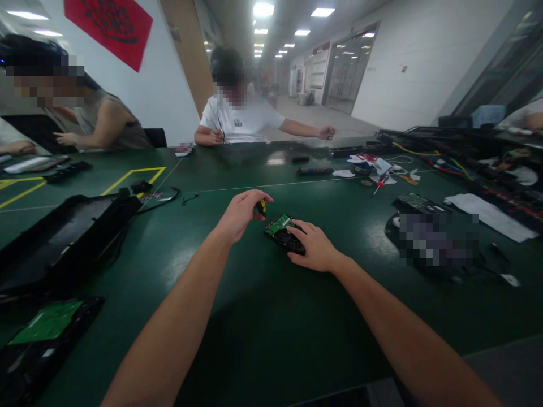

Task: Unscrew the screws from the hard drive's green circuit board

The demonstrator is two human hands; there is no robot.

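A wide green tabletop [263,339] spans the view. Over it, a person's right hand [316,244] has its grip clamped on the right end of a black device [282,241] lying mid-tabletop, green circuit board [278,224] facing up. The left hand [240,216] has its grip pinched around a small black-and-yellow object [262,208], perhaps a tool, just beside it. Loose right fingers could let the device skid; a left-hand slip could scratch the board.

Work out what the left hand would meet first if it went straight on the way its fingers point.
Probably the green circuit board, close beside the left hand. Its height is hard to judge, so it might pass above and meet the right hand instead.
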